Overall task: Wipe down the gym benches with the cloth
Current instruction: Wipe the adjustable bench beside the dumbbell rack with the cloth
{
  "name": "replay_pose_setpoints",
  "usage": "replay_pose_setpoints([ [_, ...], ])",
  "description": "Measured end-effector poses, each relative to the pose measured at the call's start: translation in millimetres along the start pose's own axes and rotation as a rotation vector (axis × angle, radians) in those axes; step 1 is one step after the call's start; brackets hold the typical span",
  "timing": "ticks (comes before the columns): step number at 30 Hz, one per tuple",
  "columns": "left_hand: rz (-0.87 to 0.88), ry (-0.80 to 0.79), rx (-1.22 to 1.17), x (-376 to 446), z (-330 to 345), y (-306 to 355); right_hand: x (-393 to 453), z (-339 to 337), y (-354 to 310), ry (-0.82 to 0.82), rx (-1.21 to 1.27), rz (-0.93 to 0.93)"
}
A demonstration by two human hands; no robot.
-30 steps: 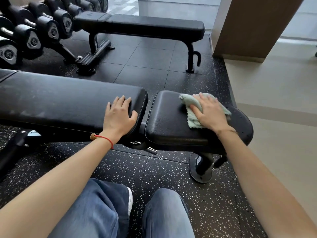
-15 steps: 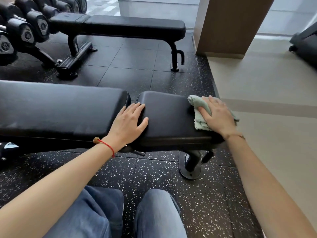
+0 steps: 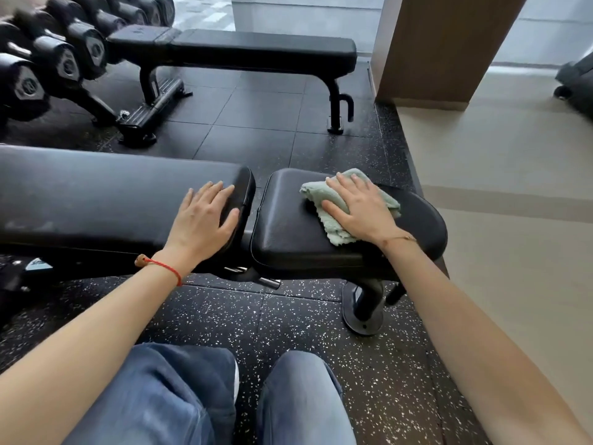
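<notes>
Now the right hand (image 3: pixel 359 210), fingers flat on the green cloth (image 3: pixel 333 216), had slid left across the bench (image 3: pixel 288 232) seat, while the left hand (image 3: pixel 202 220) lay flat, holding nothing.

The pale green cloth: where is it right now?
In the head view, the pale green terry cloth lies right of centre on the near bench's short black seat pad, pressed flat under the right hand.

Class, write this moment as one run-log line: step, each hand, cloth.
step: wiping seat pad | right hand: flat on cloth | left hand: flat on long pad | far bench: untouched
</notes>
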State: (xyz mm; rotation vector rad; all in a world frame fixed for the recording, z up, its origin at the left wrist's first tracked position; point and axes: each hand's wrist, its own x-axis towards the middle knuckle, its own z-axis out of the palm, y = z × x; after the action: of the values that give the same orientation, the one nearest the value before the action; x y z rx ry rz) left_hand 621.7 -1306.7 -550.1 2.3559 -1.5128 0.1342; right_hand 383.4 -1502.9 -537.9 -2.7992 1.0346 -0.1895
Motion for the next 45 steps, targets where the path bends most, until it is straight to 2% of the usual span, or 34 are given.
replay_pose_setpoints([
  [2,-0.056,-0.013,-0.008,-2.1,-2.1,-8.9,1.6,7.0,-31.4,-0.004,0.016,-0.094],
  [5,-0.082,-0.022,-0.036,-4.3,-0.6,-13.9,-37.9,16.0,-57.2,-0.024,0.080,-0.350],
  [8,-0.082,-0.005,-0.045,-4.9,3.4,-13.6,-79.8,25.3,-48.5,0.079,-0.028,-0.496],
  [11,-0.101,0.038,-0.052,-4.5,7.0,-13.7,-74.6,27.6,-60.8,0.147,-0.107,-0.481],
  [15,-0.104,0.051,-0.064,-3.5,7.3,-16.2,-50.8,32.5,-99.9,0.115,-0.117,-0.520],
  [18,-0.099,0.037,-0.070,-4.9,6.8,-19.0,-69.0,31.2,-71.6,0.164,-0.092,-0.501],
  [21,-0.103,0.040,-0.073,-4.5,6.0,-18.4,-91.7,23.4,-24.6,0.233,-0.071,-0.412],
  [23,-0.111,0.041,-0.058,-4.2,7.2,-15.3,-93.0,20.2,-19.4,0.224,-0.060,-0.356],
  [29,-0.106,0.067,-0.063,-4.2,9.7,-16.1,-59.7,34.1,-88.6,0.168,-0.080,-0.398],
  [33,-0.085,0.055,-0.066,-6.5,9.8,-19.4,-84.4,27.6,-41.3,0.218,-0.100,-0.445],
  [35,-0.083,0.054,-0.066,-7.1,9.9,-20.5,-102.1,19.8,4.1,0.265,-0.123,-0.379],
  [38,-0.089,0.050,-0.056,-6.5,10.8,-17.9,-115.6,4.2,51.2,0.238,-0.134,-0.312],
  [40,-0.097,0.043,-0.039,-6.2,11.6,-15.0,-108.8,3.0,40.1,0.210,-0.140,-0.356],
  [45,-0.095,0.037,-0.034,-6.1,11.5,-15.8,-71.6,28.5,-64.6,0.162,-0.155,-0.435],
])
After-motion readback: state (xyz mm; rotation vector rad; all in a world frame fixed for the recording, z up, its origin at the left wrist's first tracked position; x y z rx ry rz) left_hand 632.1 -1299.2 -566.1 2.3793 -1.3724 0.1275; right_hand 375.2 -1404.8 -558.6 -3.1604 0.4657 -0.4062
